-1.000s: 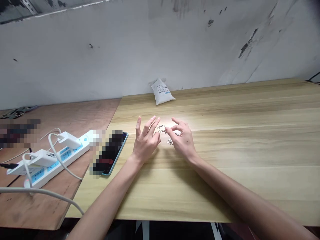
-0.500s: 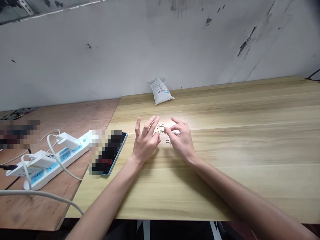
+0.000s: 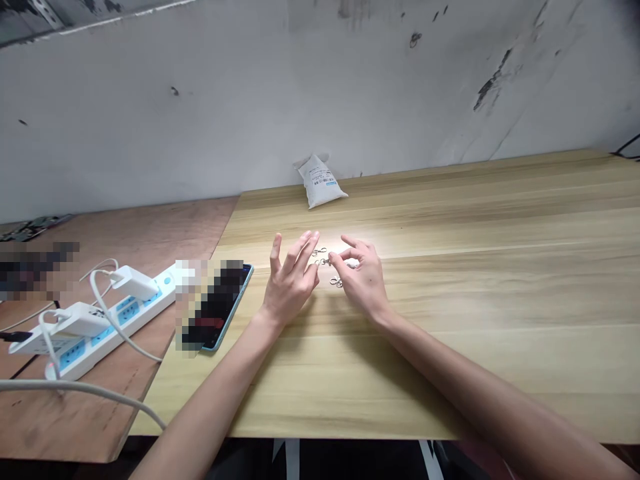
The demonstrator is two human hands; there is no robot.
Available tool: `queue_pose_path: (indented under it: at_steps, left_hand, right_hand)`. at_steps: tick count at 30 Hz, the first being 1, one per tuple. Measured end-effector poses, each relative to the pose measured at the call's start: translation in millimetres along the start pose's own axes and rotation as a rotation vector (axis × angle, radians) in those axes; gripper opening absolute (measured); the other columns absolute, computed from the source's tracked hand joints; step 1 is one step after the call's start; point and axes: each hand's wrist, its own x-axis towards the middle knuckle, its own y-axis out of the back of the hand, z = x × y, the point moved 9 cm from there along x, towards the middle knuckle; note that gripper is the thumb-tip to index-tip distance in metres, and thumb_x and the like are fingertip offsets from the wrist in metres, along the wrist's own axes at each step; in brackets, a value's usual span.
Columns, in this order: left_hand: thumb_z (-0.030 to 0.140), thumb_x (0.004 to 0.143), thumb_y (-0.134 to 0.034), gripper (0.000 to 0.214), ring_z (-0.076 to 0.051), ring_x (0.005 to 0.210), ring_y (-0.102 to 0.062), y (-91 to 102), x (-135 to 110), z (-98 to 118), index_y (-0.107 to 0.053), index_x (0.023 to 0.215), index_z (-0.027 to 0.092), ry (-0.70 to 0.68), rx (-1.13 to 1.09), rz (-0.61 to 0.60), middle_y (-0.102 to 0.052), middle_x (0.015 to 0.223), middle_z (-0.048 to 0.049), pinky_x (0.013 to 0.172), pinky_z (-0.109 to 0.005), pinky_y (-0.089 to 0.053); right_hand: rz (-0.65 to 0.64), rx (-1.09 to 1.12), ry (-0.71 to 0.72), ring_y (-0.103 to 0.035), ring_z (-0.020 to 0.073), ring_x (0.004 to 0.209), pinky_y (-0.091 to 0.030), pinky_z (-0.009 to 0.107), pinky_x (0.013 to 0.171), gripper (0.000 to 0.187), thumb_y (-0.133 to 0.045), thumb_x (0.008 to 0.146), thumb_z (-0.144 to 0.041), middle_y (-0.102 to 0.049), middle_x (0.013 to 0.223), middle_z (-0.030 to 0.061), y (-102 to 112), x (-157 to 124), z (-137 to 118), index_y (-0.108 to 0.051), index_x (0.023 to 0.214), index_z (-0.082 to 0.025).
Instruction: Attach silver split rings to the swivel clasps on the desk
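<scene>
Low over the table, my right hand (image 3: 361,275) pinches a small silver metal clasp (image 3: 325,262) between thumb and index finger, its other fingers loosely raised. On the opposite side, my left hand (image 3: 291,280) has its thumb and a bent finger closed at the clasp's ring end, with three fingers stretched out. Just beyond the pinched piece lies a similar metal clasp with a ring (image 3: 319,252). Nearer to me, another set of small metal rings (image 3: 336,282) rests by my right thumb. Some shiny metal (image 3: 353,264) shows partly behind my right fingers.
A phone (image 3: 233,310), partly pixelated, lies left of my left hand. Farther left, a white power strip (image 3: 120,320) with plugged chargers and cables sits on a brown board (image 3: 200,223). A white labelled packet (image 3: 321,183) stands near the wall (image 3: 240,100).
The view has shifted very slightly. Both hands keep nearly the same pose around the small metal clasp.
</scene>
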Motion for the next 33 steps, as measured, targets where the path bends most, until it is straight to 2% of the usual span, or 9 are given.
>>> queue_pose_path:
  at_steps: [7,16,25,33]
  left_hand:
    - [0.011,0.086,-0.055,0.014,-0.027,0.133,-0.047,-0.6,0.3,-2.4,-0.065,0.078,0.016,0.017,0.001,0.007,-0.055,0.14,-0.0126,0.121,-0.059,-0.01]
    - [0.011,0.085,-0.055,0.014,-0.027,0.132,-0.048,0.4,1.2,0.6,-0.063,0.076,0.016,-0.005,0.056,0.008,-0.056,0.139,-0.0138,0.119,-0.06,-0.015]
    - [0.011,0.085,-0.055,0.016,-0.027,0.132,-0.049,1.5,2.1,0.0,-0.061,0.071,0.016,0.004,0.058,0.019,-0.057,0.137,-0.014,0.12,-0.061,-0.015]
    - [0.01,0.085,-0.054,0.016,-0.026,0.135,-0.045,0.2,1.3,1.3,-0.062,0.073,0.016,-0.001,0.03,0.009,-0.054,0.141,-0.0141,0.121,-0.059,-0.011]
  right_hand:
    - [-0.006,0.012,0.001,-0.047,0.0305,0.126,-0.035,0.055,0.103,0.021,-0.063,0.083,-0.035,-0.064,0.126,0.0088,0.0,-0.8,-0.4,-0.066,0.065,-0.023]
    - [-0.006,0.05,-0.016,-0.05,0.0279,0.125,-0.035,0.05,0.106,0.019,-0.064,0.082,-0.031,-0.065,0.124,0.0089,-0.7,0.9,3.3,-0.068,0.065,-0.023]
    - [0.0,0.041,-0.034,-0.049,0.0291,0.125,-0.032,0.054,0.106,0.02,-0.065,0.081,-0.031,-0.065,0.124,0.0086,-0.3,-0.6,2.7,-0.066,0.063,-0.023]
    - [0.004,0.024,-0.01,-0.04,0.0287,0.134,-0.028,0.054,0.109,0.021,-0.065,0.08,-0.032,-0.063,0.128,0.0121,-0.1,0.1,3.5,-0.066,0.062,-0.022]
